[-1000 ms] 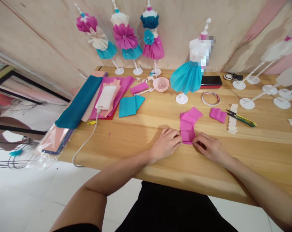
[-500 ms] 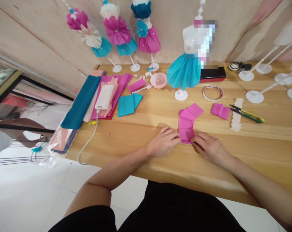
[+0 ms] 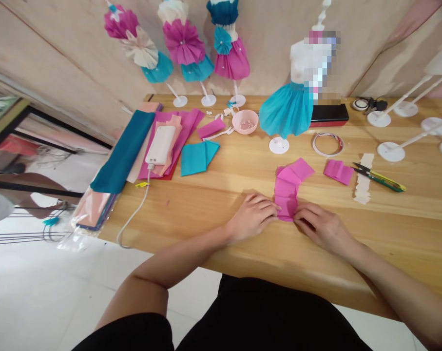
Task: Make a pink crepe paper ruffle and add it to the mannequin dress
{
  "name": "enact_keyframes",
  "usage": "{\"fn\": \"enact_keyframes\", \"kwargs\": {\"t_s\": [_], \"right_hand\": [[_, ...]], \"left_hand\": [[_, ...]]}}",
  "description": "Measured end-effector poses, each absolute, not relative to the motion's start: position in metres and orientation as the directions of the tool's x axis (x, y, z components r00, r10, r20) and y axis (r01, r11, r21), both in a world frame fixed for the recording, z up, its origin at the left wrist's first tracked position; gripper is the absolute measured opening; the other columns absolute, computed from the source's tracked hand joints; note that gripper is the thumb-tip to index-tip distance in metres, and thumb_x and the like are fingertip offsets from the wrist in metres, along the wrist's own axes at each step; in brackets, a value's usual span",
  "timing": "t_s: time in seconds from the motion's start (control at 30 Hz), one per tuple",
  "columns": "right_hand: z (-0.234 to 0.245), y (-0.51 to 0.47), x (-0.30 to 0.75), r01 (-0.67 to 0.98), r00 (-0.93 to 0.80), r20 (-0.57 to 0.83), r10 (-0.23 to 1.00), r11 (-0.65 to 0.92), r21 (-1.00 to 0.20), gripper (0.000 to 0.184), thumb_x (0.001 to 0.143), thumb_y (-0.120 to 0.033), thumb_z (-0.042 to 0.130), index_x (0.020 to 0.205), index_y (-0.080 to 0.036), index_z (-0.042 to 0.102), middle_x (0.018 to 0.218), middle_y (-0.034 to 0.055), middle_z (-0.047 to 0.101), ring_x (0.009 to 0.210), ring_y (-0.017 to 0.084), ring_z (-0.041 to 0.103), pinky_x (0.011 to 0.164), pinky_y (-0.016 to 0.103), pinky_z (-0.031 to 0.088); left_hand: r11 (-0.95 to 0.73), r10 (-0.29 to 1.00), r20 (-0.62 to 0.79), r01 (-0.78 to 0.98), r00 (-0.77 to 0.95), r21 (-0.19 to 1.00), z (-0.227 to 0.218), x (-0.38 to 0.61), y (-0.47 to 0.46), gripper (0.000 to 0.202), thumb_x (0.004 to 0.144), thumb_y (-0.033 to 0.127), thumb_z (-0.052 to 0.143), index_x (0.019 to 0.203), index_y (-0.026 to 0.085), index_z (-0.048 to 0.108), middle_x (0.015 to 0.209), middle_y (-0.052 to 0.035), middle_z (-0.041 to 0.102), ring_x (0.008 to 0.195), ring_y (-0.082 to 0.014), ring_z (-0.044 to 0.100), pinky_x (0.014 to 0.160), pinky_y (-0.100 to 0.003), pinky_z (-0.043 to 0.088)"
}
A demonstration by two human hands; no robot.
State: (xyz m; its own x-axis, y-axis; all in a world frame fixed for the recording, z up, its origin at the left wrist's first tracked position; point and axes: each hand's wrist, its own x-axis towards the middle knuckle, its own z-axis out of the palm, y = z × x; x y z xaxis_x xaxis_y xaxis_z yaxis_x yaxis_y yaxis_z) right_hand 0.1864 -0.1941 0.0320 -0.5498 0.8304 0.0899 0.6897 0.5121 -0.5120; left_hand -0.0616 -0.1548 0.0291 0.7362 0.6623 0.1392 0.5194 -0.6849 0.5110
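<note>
Left hand [image 3: 253, 218] and right hand [image 3: 325, 226] are gripping a folded pink crepe strip [image 3: 287, 187] on the tabletop [image 3: 191, 204], fingers [image 3: 268, 207] closing on its lower end. Snips [image 3: 377, 178] are lying nearby.

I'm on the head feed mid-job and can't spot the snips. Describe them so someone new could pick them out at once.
On the light wooden table, look beyond the person's right hand to a small folded pink crepe paper piece. Next to it is a ragged white paper strip. The black-bladed snips with a yellow and green handle lie across its top end, the only blades in view.
</note>
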Motion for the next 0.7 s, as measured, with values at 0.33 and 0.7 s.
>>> {"fn": "enact_keyframes", "kwargs": {"t_s": [0.33, 0.7], "right_hand": [[0.028, -0.195, 0.18, 0.712, -0.428, 0.11, 0.897, 0.409, -0.57, 0.003, 0.091, -0.023, 0.051, 0.093, -0.022, 0.053, 0.097, 0.0061, 0.059, 0.084, 0.018, 0.06, 0.074, 0.031, 0.049], [0.023, -0.198, 0.173, 0.774, -0.361, 0.106, 0.927, 0.361, -0.521, 0.003, 0.089, -0.022, 0.052, 0.088, -0.021, 0.053, 0.091, 0.0049, 0.057, 0.072, 0.015, 0.057, 0.067, 0.028, 0.048]], "left_hand": [[-0.598, 0.72, 0.079, 0.559, 0.689, 0.574, 0.036, -0.057, -0.153, 0.015, 0.094, 0.028, 0.046, 0.091, 0.021, 0.058, 0.105, -0.0009, 0.068, 0.104, -0.0182, 0.053, 0.092, -0.036, 0.035], [-0.605, 0.744, 0.06, 0.632, 0.665, 0.485, 0.034, -0.051, -0.153, 0.011, 0.09, 0.026, 0.048, 0.09, 0.019, 0.056, 0.108, -0.0043, 0.061, 0.102, -0.0202, 0.051, 0.089, -0.037, 0.037]]}}
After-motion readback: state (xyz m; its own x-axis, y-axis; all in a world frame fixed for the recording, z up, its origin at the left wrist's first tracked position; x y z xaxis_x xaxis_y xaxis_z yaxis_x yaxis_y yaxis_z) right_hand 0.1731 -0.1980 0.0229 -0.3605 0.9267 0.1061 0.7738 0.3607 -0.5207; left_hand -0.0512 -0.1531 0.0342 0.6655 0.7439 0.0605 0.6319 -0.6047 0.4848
